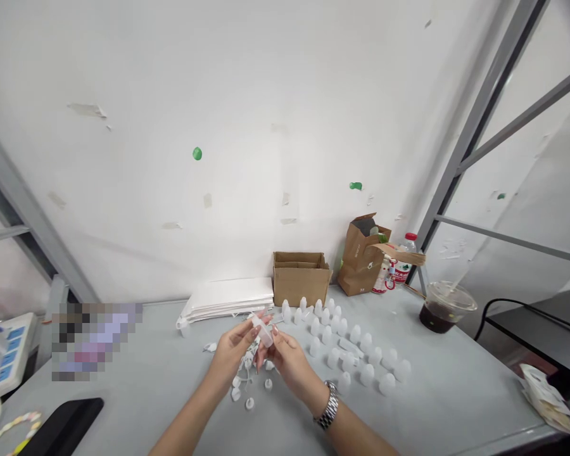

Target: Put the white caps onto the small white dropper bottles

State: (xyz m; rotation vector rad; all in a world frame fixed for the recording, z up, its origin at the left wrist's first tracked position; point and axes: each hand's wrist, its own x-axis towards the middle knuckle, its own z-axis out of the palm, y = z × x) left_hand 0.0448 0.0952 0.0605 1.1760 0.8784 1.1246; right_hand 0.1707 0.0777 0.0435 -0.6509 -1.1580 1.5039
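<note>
Above the grey table (437,405), my left hand (232,352) and my right hand (289,360) meet on a small translucent plastic bottle (261,330), fingers of both pinched around it. A metal watch (329,405) is on my right wrist. Under the hands lie several small white caps (249,403) and a printed strip, partly hidden. To the right of my hands, several small white bottles (351,345) stand in rows on the table.
A stack of white sheets (228,297) and an open cardboard box (300,277) sit at the wall. A brown paper bag (363,263), a drink bottle (403,263) and a lidded cup of dark drink (443,308) stand back right. A black object (64,425) lies front left.
</note>
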